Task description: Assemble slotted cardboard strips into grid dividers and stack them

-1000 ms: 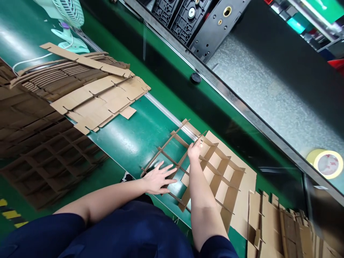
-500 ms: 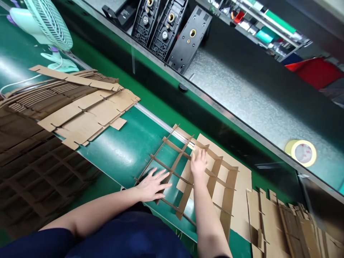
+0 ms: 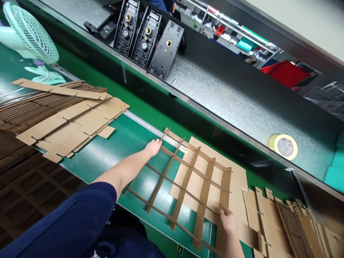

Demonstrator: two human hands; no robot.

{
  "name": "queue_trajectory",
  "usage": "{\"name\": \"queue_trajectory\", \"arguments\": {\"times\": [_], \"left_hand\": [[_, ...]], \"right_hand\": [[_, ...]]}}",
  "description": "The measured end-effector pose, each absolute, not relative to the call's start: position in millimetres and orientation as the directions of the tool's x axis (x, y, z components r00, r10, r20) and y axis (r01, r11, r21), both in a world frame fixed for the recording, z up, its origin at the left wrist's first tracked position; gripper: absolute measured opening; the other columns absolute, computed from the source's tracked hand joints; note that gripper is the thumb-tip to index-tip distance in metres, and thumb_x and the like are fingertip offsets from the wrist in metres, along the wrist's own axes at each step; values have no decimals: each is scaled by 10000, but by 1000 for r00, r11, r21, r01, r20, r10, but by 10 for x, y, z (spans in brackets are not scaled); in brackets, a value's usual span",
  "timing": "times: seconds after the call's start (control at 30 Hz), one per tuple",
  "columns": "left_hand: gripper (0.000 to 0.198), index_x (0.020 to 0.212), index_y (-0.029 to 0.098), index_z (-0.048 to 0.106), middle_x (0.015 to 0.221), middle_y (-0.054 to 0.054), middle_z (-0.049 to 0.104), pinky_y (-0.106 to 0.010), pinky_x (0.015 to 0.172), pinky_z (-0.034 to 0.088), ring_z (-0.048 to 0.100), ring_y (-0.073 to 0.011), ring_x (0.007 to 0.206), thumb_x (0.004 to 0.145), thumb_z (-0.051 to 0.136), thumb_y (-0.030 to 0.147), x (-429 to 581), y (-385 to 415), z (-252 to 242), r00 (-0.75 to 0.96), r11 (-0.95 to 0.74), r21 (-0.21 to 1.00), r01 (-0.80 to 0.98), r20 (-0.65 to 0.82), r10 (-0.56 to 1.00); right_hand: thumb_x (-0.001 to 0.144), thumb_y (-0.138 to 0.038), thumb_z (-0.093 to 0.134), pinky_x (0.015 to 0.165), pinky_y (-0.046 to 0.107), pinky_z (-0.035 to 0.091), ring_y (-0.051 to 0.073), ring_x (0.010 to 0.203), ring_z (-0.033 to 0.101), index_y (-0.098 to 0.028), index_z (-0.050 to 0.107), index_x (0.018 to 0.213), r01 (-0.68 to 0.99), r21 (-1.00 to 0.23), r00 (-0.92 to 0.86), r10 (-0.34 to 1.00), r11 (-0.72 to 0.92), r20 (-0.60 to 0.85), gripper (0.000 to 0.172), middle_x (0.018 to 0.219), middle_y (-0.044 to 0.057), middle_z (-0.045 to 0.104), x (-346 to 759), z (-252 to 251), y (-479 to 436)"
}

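Note:
An assembled cardboard divider grid (image 3: 189,166) lies on the green table (image 3: 118,143), partly over a flat cardboard sheet (image 3: 238,186). My left hand (image 3: 154,147) grips the grid's far left part, its fingers closed on the end strip. At the near right, my right hand (image 3: 227,217) has its fingers wrapped round the rightmost strip of the grid. The strips cross each other and form open cells.
Slotted cardboard strips (image 3: 77,122) are piled at left beside a mint fan (image 3: 32,34). More cardboard pieces (image 3: 271,218) lie at right. Beyond the green strip, a metal surface holds black plastic housings (image 3: 146,39) and a tape roll (image 3: 283,147).
My left hand has moved up from the near left cells to the far left strip. My right hand has moved from the grid's middle to the near right. Both hands have closed on the grid.

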State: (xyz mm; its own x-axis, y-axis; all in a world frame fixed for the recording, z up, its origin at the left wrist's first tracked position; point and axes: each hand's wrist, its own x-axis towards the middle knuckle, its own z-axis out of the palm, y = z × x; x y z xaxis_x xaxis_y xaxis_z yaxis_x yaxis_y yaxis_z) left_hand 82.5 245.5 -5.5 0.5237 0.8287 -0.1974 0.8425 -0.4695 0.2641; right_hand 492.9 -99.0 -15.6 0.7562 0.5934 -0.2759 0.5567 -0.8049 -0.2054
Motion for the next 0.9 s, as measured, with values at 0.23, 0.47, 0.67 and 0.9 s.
{"name": "queue_trajectory", "arguments": {"times": [0.23, 0.47, 0.67, 0.9], "left_hand": [[629, 1423, 229, 349, 1214, -124, 519, -380, 899, 463, 528, -255, 1068, 811, 429, 104, 412, 2084, 137, 583, -556, 196, 808, -118, 804], [761, 1504, 193, 159, 1486, -155, 329, -449, 939, 399, 430, -306, 1241, 787, 401, 106, 17, 1808, -107, 487, -475, 105, 874, -189, 853], [791, 1507, 214, 79, 1571, -130, 106, -420, 974, 377, 314, -294, 1351, 819, 463, 282, -86, 1744, 1, 416, -390, 188, 902, -129, 900], [567, 1374, 172, 339, 1199, -154, 587, -406, 781, 471, 621, -285, 979, 902, 331, 486, -725, 909, 178, 135, -80, 175, 981, -332, 933]], "right_hand": [[772, -331, 303, 986, 451, 453, 318, 1155, 562, -108, 555, 1273, 525, -228, 815, 562, -820, -140, 603, 1312, 143, 557, 4549, -155, -1218], [834, -345, 208, 931, 430, 483, 297, 1091, 603, -165, 569, 1237, 572, -112, 758, 576, -813, -308, 570, 1312, 133, 545, 4196, -339, -1287], [741, -684, 342, 1074, 444, 359, 299, 1332, 376, -224, 559, 1226, 665, -239, 658, 707, -707, -261, 703, 1381, 98, 472, 4177, -228, -1554], [684, -479, 467, 926, 404, 486, 292, 1212, 517, -279, 569, 1181, 704, -220, 579, 725, -675, -374, 546, 1335, 81, 490, 4291, -281, -1767]]}}
